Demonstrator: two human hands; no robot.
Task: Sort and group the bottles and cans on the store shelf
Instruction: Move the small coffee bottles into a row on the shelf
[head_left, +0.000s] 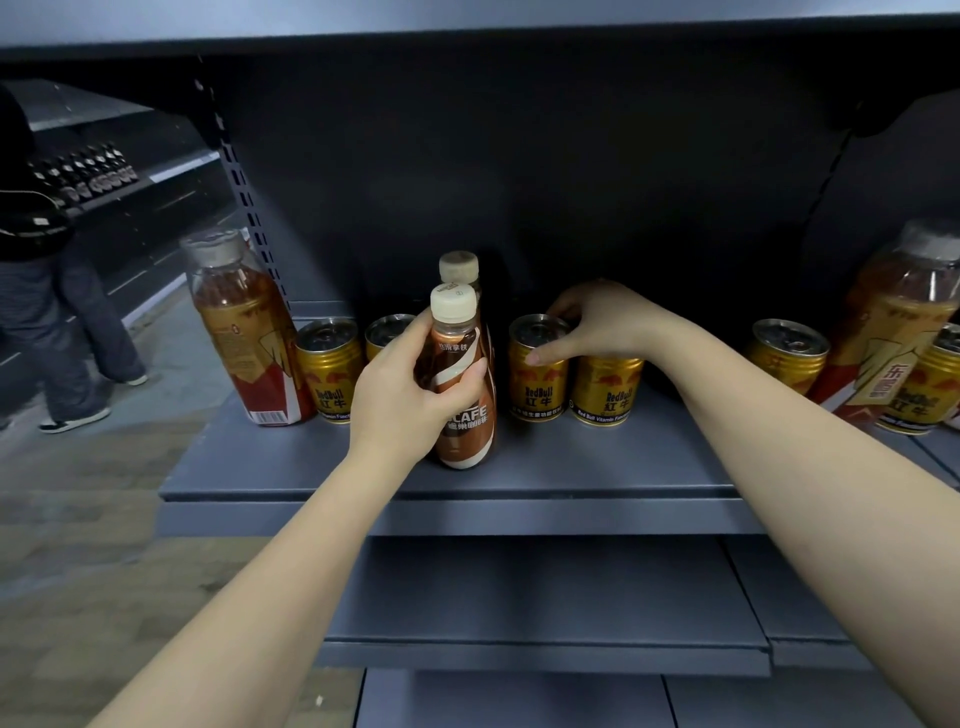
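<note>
A brown Nescafé coffee bottle (462, 384) with a cream cap is being gripped around its middle by the left hand (402, 395), fingers wrapped on its left side and the thumb pressed across the label; its base is resting on the grey shelf (519, 467), near the front edge. A second coffee bottle (459, 267) is being hidden almost wholly behind it, only its cap showing. The right hand (592, 325) is being closed over the top of a gold Red Bull can (537, 384), the thumb lying down its front and the fingers curled over the far rim. Another gold can (605, 392) is being covered partly by that wrist, touching the held can on its right. To the left, two more cans (327, 371) are being kept beside a tall tea bottle (244, 332) at the shelf's left end. At the right end, a further can (784, 353) and another tall tea bottle (893, 322) are being crowded together with more cans. A person (47, 291) in dark clothes is being seen in the aisle at far left.
</note>
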